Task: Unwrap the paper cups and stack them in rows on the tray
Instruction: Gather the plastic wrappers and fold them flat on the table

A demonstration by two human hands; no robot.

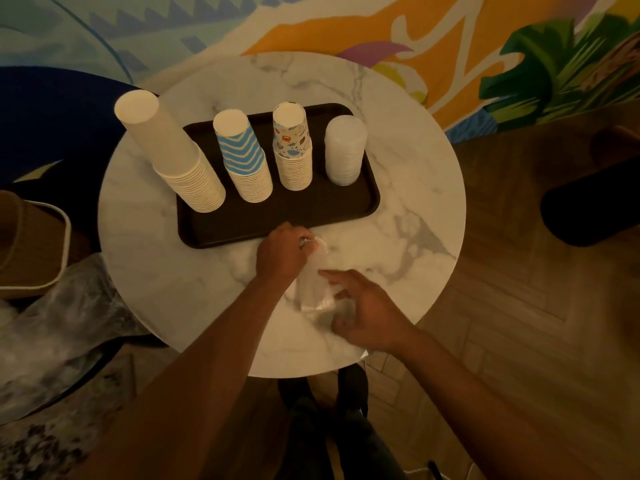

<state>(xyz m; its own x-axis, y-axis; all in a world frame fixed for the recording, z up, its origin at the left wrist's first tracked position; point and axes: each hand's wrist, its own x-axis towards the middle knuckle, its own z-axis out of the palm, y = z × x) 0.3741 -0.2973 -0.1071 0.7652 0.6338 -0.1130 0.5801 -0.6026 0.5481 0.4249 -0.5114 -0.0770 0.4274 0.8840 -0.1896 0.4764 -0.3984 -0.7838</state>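
Progress: 4 stacks stand in 1 row on the brown tray (pixel 277 220); probably nearly done, wrapper left to clear.
Plain white cups (pixel 173 150): tallest, tray's left end.
Blue-zigzag cups (pixel 242 154): beside them.
Doodle-print cups (pixel 292 147): centre.
Translucent stack (pixel 344 150): right end, maybe lids.
Left hand (pixel 284 252): pinches clear wrapper (pixel 313 289), centre frame.
Right hand (pixel 363 313): fingers spread over the wrapper.

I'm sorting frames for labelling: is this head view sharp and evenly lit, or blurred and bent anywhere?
Head view: dim, warm light; the cup stacks on the tray are fairly sharp; the right hand and the clear wrapper are motion-blurred; the wide lens leans the tall white stack outward and softens the frame's edges.
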